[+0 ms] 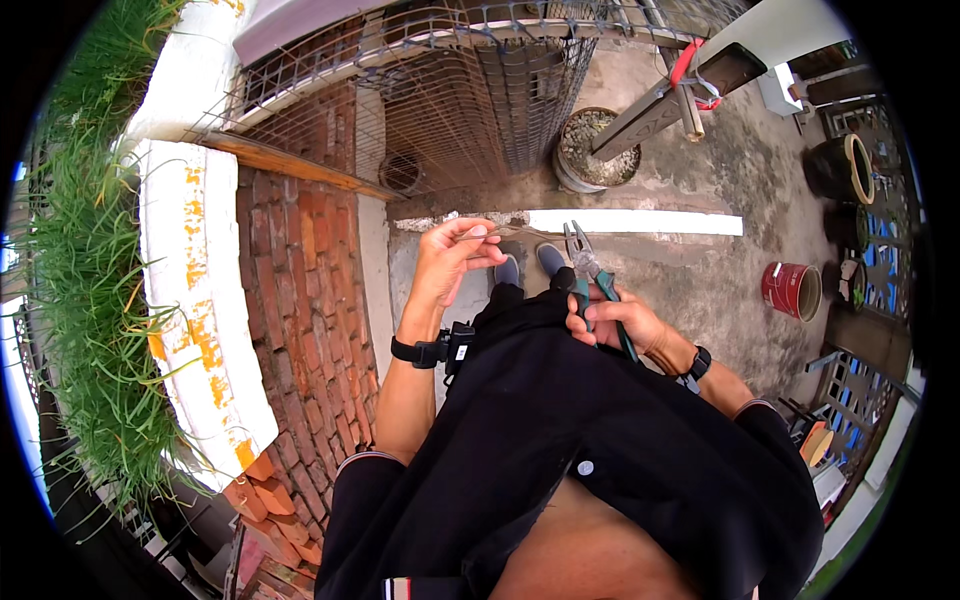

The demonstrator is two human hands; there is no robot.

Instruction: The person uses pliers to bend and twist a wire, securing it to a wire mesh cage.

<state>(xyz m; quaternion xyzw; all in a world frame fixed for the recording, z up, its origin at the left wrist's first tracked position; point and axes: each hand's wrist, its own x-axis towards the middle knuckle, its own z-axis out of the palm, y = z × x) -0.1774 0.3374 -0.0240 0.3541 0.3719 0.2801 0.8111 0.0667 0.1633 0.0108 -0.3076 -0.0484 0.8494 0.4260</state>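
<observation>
Between my two hands runs a thin piece of wire, held out in front of my body at about waist height. My left hand pinches its left end between thumb and fingers. A pair of pliers with dark green handles is gripped in my right hand, jaws pointing away from me. The jaws stand slightly apart, with the wire's right end at or near them; whether they bite on it I cannot make out.
A brick wall with a white ledge and grass runs along the left. Ahead are wire mesh and a round planter holding a post. A red bucket and a dark pot stand right.
</observation>
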